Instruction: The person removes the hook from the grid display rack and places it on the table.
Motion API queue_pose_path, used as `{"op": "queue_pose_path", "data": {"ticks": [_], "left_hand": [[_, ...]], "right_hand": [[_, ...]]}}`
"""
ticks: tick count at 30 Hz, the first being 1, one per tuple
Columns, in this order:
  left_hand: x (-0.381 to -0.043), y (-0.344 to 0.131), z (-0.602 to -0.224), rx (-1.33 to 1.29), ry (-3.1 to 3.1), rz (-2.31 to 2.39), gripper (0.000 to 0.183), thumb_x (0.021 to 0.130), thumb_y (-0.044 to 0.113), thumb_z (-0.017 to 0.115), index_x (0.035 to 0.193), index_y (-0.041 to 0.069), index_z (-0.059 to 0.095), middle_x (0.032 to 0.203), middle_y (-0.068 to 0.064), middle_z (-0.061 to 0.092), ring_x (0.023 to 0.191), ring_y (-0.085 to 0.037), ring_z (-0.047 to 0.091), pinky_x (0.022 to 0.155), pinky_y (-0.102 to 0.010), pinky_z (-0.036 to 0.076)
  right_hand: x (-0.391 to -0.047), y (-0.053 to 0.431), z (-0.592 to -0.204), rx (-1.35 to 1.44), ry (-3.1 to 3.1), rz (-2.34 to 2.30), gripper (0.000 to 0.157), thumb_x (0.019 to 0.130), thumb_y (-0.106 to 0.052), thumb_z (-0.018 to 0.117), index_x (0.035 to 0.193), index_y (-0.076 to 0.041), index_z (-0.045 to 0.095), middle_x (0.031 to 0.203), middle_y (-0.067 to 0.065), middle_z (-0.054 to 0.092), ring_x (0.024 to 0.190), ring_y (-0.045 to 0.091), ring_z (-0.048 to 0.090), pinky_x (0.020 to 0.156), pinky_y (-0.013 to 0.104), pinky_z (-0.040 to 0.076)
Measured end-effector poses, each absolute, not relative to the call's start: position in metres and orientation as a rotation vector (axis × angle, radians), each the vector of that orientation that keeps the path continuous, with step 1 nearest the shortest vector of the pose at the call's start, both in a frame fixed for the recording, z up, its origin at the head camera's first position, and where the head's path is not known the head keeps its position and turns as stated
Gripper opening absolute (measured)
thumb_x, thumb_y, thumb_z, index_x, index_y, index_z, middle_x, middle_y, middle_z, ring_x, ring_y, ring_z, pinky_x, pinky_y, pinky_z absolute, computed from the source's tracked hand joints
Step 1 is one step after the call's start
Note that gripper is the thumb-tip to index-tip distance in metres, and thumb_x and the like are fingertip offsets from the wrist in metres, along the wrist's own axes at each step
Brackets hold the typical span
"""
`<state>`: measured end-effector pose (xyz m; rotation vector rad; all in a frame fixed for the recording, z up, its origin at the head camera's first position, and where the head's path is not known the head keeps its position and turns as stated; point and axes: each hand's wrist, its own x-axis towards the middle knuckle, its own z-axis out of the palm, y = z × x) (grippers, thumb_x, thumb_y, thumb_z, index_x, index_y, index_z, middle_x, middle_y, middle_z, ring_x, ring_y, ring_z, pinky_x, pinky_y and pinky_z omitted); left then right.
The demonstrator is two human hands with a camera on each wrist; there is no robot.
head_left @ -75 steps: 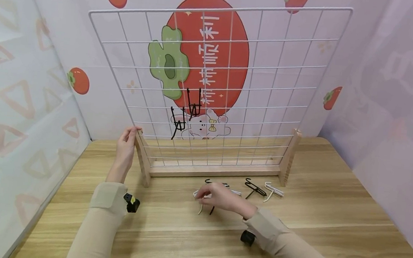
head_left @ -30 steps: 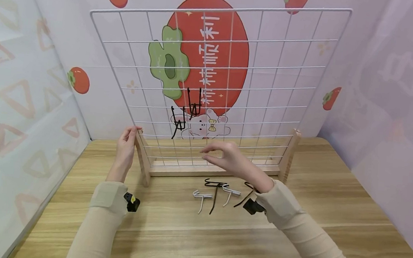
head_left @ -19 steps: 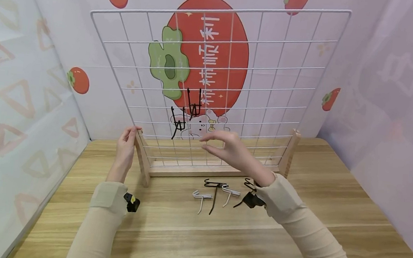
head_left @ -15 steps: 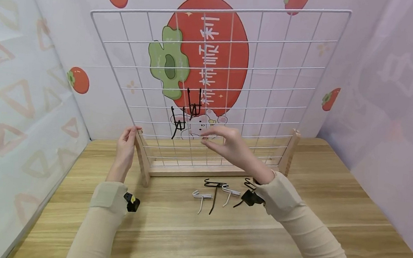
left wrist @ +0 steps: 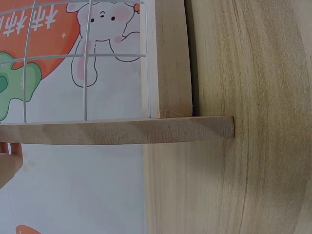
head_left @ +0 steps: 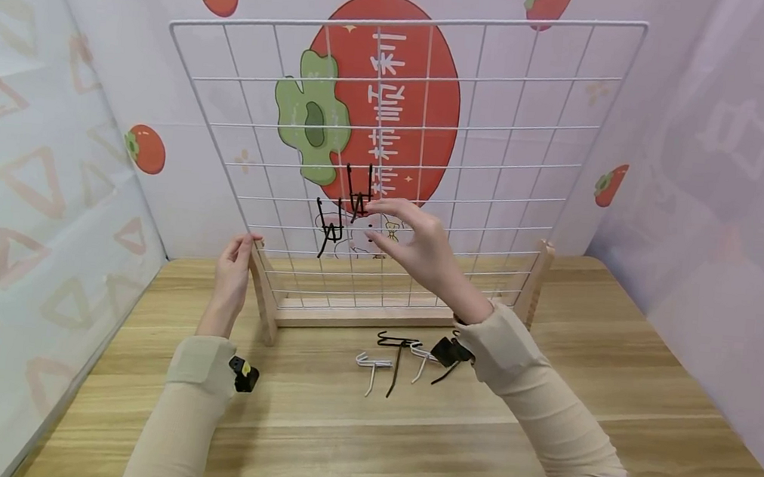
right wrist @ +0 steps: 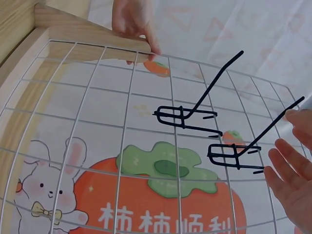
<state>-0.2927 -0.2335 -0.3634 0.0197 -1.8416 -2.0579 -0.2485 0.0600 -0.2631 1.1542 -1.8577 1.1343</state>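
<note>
A white wire grid panel (head_left: 474, 125) stands upright in a wooden base. My left hand (head_left: 234, 275) pinches the top of the base's left wooden leg (head_left: 264, 296). Two black hooks hang on the grid, one lower left (head_left: 330, 228) and one higher up (head_left: 359, 197). My right hand (head_left: 422, 249) is raised beside the higher one, thumb and fingers spread apart with nothing between them. In the right wrist view the fingertips (right wrist: 278, 151) come close to this hook's slanting prong (right wrist: 273, 124).
Several loose hooks lie on the wooden table before the base, among them a white hook (head_left: 373, 363) and a black hook (head_left: 398, 353); the right sleeve (head_left: 514, 364) partly covers the rightmost ones. Behind the grid hangs a printed backdrop (head_left: 497, 165).
My right hand has risen from the loose hooks on the table, up and leftward to the higher hanging hook. My left hand has stayed on the leg.
</note>
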Motion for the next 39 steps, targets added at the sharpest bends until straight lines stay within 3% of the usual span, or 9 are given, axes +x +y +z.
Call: {"op": "queue_pose_path", "data": {"ticks": [9, 16, 39], "left_hand": [[-0.293, -0.233, -0.364, 0.025, -1.82, -2.054, 0.014, 0.091, 0.029, 0.047, 0.081, 0.025, 0.057, 0.097, 0.005, 0.051, 0.097, -0.009, 0.041, 0.082, -0.017, 0.033], [-0.293, -0.233, -0.364, 0.023, -1.833, -2.049, 0.014, 0.09, 0.03, 0.048, 0.081, 0.026, 0.057, 0.099, 0.006, 0.05, 0.105, -0.009, 0.039, 0.089, -0.019, 0.031], [-0.293, -0.232, -0.365, 0.023, -1.805, -2.068, 0.014, 0.09, 0.029, 0.048, 0.081, 0.025, 0.057, 0.095, 0.005, 0.052, 0.096, -0.008, 0.043, 0.083, -0.016, 0.034]], "right_hand": [[-0.252, 0.052, -0.26, 1.194, -1.84, 1.134, 0.03, 0.074, -0.001, 0.07, 0.101, 0.004, 0.061, 0.104, 0.016, 0.06, 0.103, 0.022, 0.054, 0.089, 0.029, 0.041], [-0.255, 0.048, -0.259, 1.192, -1.864, 1.144, 0.029, 0.075, -0.002, 0.069, 0.102, 0.003, 0.061, 0.105, 0.016, 0.06, 0.102, 0.021, 0.054, 0.089, 0.028, 0.041], [-0.263, 0.038, -0.261, 1.213, -1.772, 1.147, 0.013, 0.075, 0.007, 0.064, 0.088, 0.004, 0.065, 0.094, 0.016, 0.063, 0.092, 0.025, 0.058, 0.083, 0.025, 0.044]]}}
